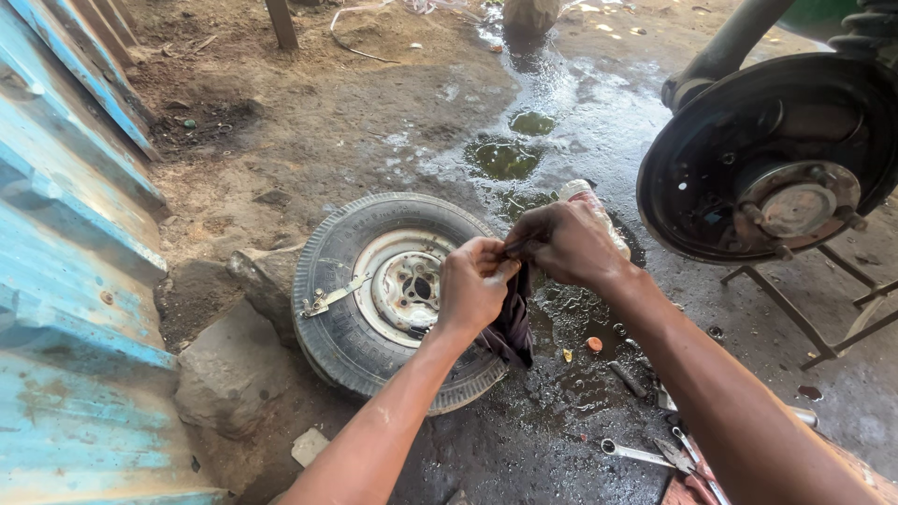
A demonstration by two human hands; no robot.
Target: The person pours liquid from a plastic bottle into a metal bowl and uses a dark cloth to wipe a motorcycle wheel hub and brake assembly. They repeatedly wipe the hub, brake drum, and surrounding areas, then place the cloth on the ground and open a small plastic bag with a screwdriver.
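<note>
Oily, wet ground (561, 112) stretches across a rough outdoor work spot, with puddles of greenish water and a blue corrugated metal wall (65, 281) along one side. Both hands meet over a dark rag (513, 327): the left hand (474, 285) is curled closed around the cloth, and the right hand (561, 245) pinches a small dark part (513, 247) between thumb and fingers, pressing it into the rag; what the part is cannot be made out. The wiping looks to be in hand and not finished, since both hands are busy with the cloth. A removed wheel (393, 290) with its tyre lies flat on the ground just below the hands, a metal tool resting across its rim. At the right, the bare brake hub (781, 159) of a raised vehicle stands exposed, so the wheel is already off and not refitted. Spanners (636, 455) and loose small parts lie near on the wet ground.
</note>
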